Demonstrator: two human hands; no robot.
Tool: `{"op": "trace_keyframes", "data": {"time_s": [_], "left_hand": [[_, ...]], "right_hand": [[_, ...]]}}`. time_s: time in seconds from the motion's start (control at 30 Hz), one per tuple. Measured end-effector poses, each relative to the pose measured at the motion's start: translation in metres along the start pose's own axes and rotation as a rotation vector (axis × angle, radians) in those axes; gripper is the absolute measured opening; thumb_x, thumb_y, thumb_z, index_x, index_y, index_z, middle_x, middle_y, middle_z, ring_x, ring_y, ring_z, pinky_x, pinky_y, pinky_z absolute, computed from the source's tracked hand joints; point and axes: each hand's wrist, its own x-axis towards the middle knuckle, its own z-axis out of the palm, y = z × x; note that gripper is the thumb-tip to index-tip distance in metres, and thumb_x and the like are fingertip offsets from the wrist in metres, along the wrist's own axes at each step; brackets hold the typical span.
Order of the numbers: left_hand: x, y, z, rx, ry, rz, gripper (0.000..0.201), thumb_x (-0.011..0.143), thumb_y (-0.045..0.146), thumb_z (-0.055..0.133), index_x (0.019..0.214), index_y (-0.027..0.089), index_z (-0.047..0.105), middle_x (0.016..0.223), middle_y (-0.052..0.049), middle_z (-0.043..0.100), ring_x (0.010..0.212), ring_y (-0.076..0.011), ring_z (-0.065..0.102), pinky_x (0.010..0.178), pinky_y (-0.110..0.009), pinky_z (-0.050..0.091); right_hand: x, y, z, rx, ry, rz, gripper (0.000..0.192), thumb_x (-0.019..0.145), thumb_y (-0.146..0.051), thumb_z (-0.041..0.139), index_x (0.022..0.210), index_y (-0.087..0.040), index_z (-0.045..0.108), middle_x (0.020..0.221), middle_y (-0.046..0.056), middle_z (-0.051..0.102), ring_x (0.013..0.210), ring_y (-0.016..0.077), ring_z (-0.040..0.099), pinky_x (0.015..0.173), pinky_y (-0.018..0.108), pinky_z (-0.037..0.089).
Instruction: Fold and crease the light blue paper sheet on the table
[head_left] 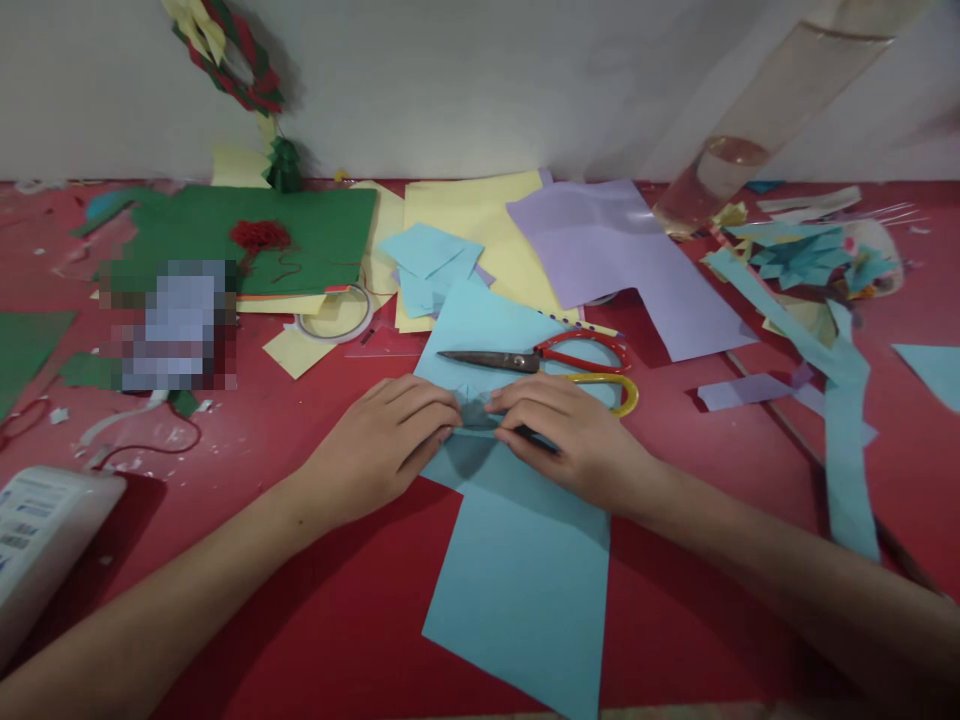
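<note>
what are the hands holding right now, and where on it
Both hands, left and right, pinch a small folded blue paper piece by its two ends, over a blue sheet.

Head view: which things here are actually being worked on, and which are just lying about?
In hand:
small folded blue piece, pressed between left hand and right hand
blue sheet beneath

Lying about:
scissors
purple paper
yellow paper
green paper
tape roll
blue strips

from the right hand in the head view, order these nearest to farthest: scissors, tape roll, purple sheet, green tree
1. Scissors: just beyond the right hand.
2. Purple sheet: beyond, slightly right.
3. Tape roll: left.
4. Green tree: far left, by the wall.
</note>
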Motion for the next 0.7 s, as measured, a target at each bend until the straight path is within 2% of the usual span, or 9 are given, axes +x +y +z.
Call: {"op": "trace_keyframes", "data": {"time_s": [0.1,0.23,0.53,0.7], "left_hand": [[-0.0018,-0.0016,-0.0006,0.104,0.005,0.094,0.029,0.103,0.01,0.044,0.124,0.019,0.062,0.113,-0.007,0.07,0.104,-0.0235,0.062,0.09,-0.041,0.052],[-0.0033,-0.0024,-0.0025,0.151,0.019,0.144,0.031,0.102,0.008,0.045,0.122,0.02,0.065,0.114,-0.006,0.071,0.105,-0.0228,0.063,0.091,-0.04,0.053],[-0.0056,-0.003,-0.0022,0.114,0.023,0.128,0.028,0.102,0.011,0.048,0.122,0.02,0.066,0.115,-0.007,0.071,0.107,-0.0226,0.064,0.092,-0.041,0.054],[-0.0051,-0.0046,-0.0034,-0.027,0.023,0.053,0.014,0.103,0.015,0.05,0.104,0.014,0.064,0.114,-0.009,0.07,0.106,-0.0214,0.063,0.095,-0.038,0.052]], "right_hand": [[-0.0004,0.0007,0.0001,-0.024,-0.017,-0.009,0.01,0.1,-0.022,0.059,0.092,-0.02,0.064,0.104,0.007,0.075,0.104,0.0228,0.069,0.09,0.04,0.055],[-0.0009,0.0007,0.0005,-0.035,-0.029,-0.012,0.009,0.101,-0.022,0.058,0.096,-0.02,0.065,0.105,0.007,0.075,0.104,0.0225,0.069,0.091,0.04,0.054],[-0.0005,0.0047,0.0013,-0.016,-0.04,-0.038,0.01,0.101,-0.021,0.055,0.103,-0.019,0.065,0.104,0.008,0.073,0.104,0.0223,0.068,0.09,0.04,0.054],[0.0001,0.0041,-0.0001,0.002,-0.055,-0.024,0.009,0.101,-0.021,0.055,0.097,-0.02,0.063,0.104,0.008,0.073,0.102,0.022,0.067,0.09,0.04,0.053]]}}
